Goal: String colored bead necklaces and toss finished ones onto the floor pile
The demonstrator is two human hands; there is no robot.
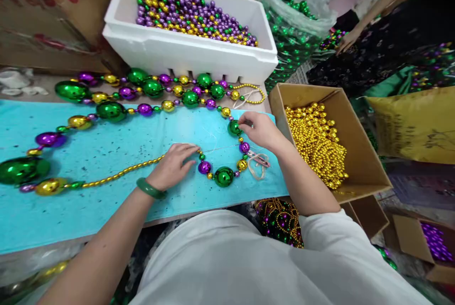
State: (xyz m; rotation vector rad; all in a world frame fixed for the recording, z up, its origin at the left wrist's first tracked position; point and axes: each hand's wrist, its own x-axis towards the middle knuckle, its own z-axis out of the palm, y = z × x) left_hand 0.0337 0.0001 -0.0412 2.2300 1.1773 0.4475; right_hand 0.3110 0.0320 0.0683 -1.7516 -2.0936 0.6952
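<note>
A bead garland (168, 106) of green, purple and gold balls loops across the blue mat, its lower side a run of small gold beads (124, 171). My left hand (174, 165) lies over the end of that gold run, fingers curved down on it and thumb a little apart. At the right bend, my right hand (258, 129) pinches at a large green bead (234, 127) with thumb and forefinger. A thin pale thread (223, 147) stretches between the two sides of the small loop. Small pink-handled snips (262, 159) with a white cord loop lie just right of the beads.
Behind the mat (106, 215) stands a white foam box (192, 51) of mixed beads, with another garland (152, 87) in front. To the right, a cardboard box (362, 153) holds gold beads. Further back are a bag of green beads (295, 25) and another person's hand (350, 39).
</note>
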